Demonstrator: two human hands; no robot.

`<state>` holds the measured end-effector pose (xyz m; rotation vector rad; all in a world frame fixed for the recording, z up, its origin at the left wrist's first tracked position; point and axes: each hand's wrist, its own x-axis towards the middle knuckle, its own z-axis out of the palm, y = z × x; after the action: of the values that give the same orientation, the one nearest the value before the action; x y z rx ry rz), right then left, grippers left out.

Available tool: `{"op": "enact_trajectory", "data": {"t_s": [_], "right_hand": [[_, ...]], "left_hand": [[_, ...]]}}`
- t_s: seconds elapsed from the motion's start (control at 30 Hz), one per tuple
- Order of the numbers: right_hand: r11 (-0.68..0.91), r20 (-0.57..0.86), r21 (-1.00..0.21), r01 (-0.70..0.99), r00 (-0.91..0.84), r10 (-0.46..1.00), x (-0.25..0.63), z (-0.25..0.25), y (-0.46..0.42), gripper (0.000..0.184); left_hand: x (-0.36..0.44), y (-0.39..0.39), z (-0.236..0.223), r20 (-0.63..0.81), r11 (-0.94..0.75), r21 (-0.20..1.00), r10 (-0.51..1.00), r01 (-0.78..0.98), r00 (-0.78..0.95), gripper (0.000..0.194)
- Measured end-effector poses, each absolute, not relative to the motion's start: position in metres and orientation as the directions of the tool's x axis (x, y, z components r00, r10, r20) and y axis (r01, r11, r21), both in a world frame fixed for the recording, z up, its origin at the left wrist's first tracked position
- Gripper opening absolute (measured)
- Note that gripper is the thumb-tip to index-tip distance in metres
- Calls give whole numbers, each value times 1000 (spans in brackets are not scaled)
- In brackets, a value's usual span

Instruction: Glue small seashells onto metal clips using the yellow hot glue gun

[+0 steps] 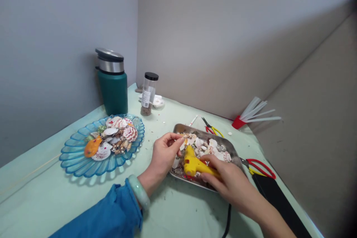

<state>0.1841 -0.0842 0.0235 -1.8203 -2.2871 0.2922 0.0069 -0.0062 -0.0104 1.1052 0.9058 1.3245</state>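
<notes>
Here we are over the metal tray [237, 160], and both hands are working above it! The left hand [164, 152] comes in from eight o'clock, thumb and fingertips pinched together on a small piece [185, 141], too tiny to name from here. The right hand [228, 178] reaches in from four o'clock, fingers wrapped around the yellow glue gun [191, 165]. That gun sits over the tray's left half, its nose end up near the left fingertips; touching or just short, I cannot tell. Below, shells [213, 148] crowd the tray, white ones thickest toward one o'clock. A dark cord [228, 217] trails off at five.

On the left wrist, a pale green bracelet [138, 192], just beyond a blue sleeve [111, 212]. Round the tray we go: nine o'clock, a clear blue plate [75, 160] heaped with more shells, an orange one [92, 146] on its near side. Ten o'clock, a green bottle [113, 93] standing tall behind the plate. Just short of eleven, a clear jar [148, 96] under a black lid. Past twelve, small pliers [206, 122] lie by the tray's far edge. Between one and two, a red cup [238, 122] lies tipped, whitish sticks [252, 111] fanning out. At three, scissors [255, 171] with red and yellow handles!
</notes>
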Motion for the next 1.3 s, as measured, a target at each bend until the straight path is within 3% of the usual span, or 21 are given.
{"op": "enact_trajectory", "data": {"t_s": [0.23,0.37,0.47,0.6,0.7,0.8,0.97,1.3], "right_hand": [[57,205,-22,998,-51,978,216,8,-83,31],[67,201,23,998,-70,977,220,5,-82,24],[132,297,-90,987,-99,950,215,16,-78,23],[267,333,-478,837,-109,937,191,30,-68,16],[208,212,-762,613,-68,975,167,28,-60,15],[48,54,-944,326,7,999,151,20,-53,19],[18,19,-1000,25,47,999,146,12,-51,20],[14,7,-997,-76,95,995,145,10,-55,20]], "left_hand": [[8,-5,-12,108,-84,958,991,-276,76,17],[8,-6,-14,121,-96,960,989,-264,80,17],[8,-5,-16,147,-122,961,985,-248,87,15],[8,-5,-15,189,-158,952,977,-263,95,11],[9,-7,-12,197,-161,946,975,-280,105,8],[8,-10,-9,189,-144,942,974,-302,127,5],[8,-11,-7,193,-132,941,966,-312,172,3],[7,-12,-9,237,-206,966,944,-154,229,7]]}}
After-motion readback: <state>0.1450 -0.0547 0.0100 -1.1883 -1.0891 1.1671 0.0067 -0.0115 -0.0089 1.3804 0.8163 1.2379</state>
